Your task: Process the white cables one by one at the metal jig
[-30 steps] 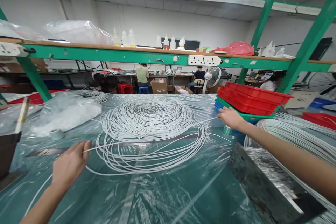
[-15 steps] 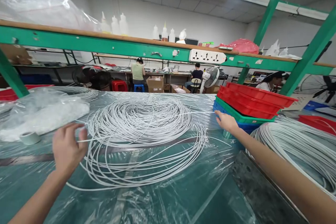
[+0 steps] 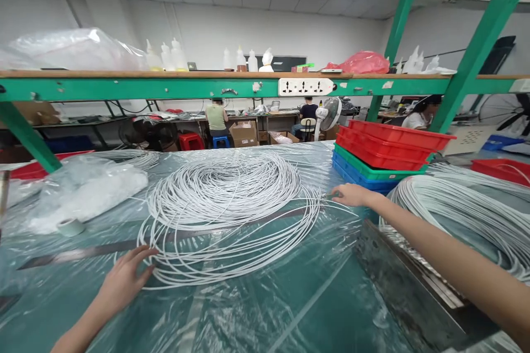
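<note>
A loose coil of thin white cable (image 3: 240,274) lies on the plastic-covered table, in front of a bigger, denser coil of white cable (image 3: 223,193). My left hand (image 3: 126,276) is at the loose coil's left end, its curved fingers and thumb closed around strands there. At the opposite end, my right hand (image 3: 351,196) is pinched on white cable beside the strands; its fingertips are small and partly hidden. A flat metal strip (image 3: 78,253) runs beneath the coils.
Stacked red, green and blue trays (image 3: 385,149) stand behind my right hand. A metal fixture (image 3: 397,281) lies under my right forearm, beside another cable coil (image 3: 464,215). A clear bag (image 3: 95,193) and tape roll (image 3: 69,226) are at left. A green shelf (image 3: 186,88) crosses above.
My left hand has moved down and right, onto the loose coil's left end. My right hand is slightly lower, at the coil's right end. The cable stretched between them has come down.
</note>
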### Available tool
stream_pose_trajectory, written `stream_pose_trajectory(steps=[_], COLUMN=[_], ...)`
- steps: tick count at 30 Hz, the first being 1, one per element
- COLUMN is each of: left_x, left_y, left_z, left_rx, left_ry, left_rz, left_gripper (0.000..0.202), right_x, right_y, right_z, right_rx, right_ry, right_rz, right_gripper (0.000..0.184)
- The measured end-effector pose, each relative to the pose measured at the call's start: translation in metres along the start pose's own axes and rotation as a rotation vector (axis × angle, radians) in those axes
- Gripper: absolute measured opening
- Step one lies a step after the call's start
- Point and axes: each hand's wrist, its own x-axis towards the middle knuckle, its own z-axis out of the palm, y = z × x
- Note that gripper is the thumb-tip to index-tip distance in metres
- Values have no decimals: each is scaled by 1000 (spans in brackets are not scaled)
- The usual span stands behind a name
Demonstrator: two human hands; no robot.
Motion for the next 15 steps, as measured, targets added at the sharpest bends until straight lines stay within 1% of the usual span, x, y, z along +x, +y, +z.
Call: stream_pose_trajectory(steps=[2,4,7,9,10,12,15], left_x=[-8,-20,-46,-67,-77,-96,-115], left_y=[20,43,80,104,116,136,156], left_z=[-20,-40,-72,-96,-109,-135,-167], left_rx=[-28,-42,-33,-13,0,48,199], left_ry=[-12,-34,-65,-54,-32,52,176], left_rz=[40,75,85,98,116,158,161], left_gripper=[33,37,44,43,41,35,32], right_x=[-21,-39,-60,-68,-71,-72,-67], right_y=[5,14,30,39,43,48,52], right_z=[-2,2,15,25,29,35,40], right_rx=[17,29,49,69,74,76,61], right_ry=[32,65,111,110,94,47,10], right_rz=[16,65,181,251,272,297,337], right_gripper=[38,35,34,36,36,35,34])
